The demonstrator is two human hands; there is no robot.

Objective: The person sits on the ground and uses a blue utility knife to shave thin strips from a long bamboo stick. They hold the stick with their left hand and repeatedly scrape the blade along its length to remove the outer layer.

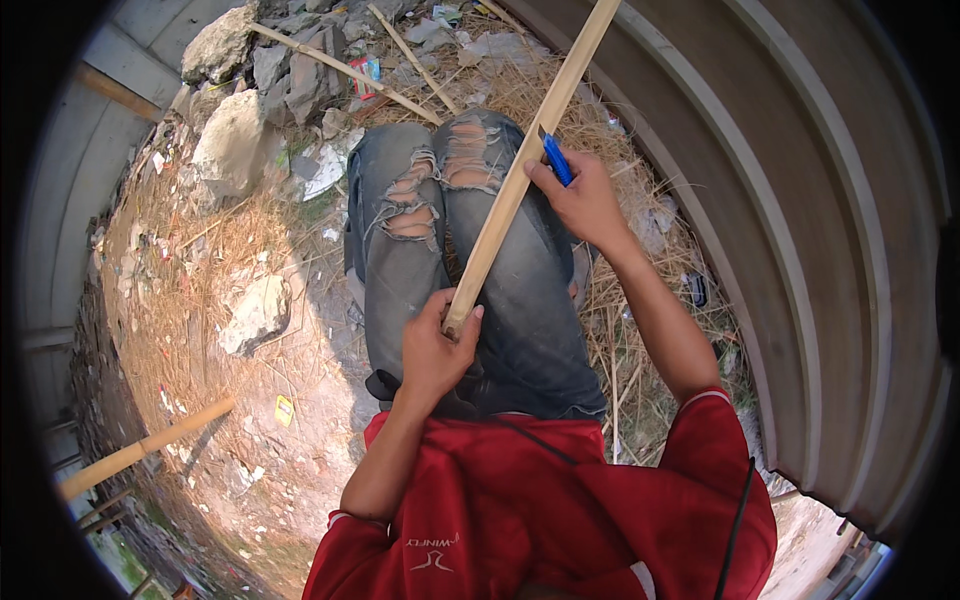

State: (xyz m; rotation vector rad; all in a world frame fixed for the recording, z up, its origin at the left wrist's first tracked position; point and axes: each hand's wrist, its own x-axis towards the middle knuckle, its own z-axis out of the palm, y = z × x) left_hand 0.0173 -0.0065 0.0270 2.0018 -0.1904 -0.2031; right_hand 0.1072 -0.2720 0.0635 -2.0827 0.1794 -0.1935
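A long pale bamboo strip [507,205] runs slantwise across my lap, from near my waist up past the top of the picture. My left hand [436,348] is closed around its near end, thumb on the right side. Farther up the strip, my right hand [585,198] grips a blue utility knife [557,160]. The knife's tip lies at the strip's right edge, and my right thumb rests against the bamboo. Below the strip are my thighs in torn dark jeans [520,300].
Corrugated metal sheeting [800,200] rises close on my right. Rocks [232,145] pile up at the far left, with another rock [256,314] nearer. Two thin bamboo sticks [340,68] lie beyond my knees. A bamboo pole [150,447] juts in at left. Dry straw and litter cover the ground.
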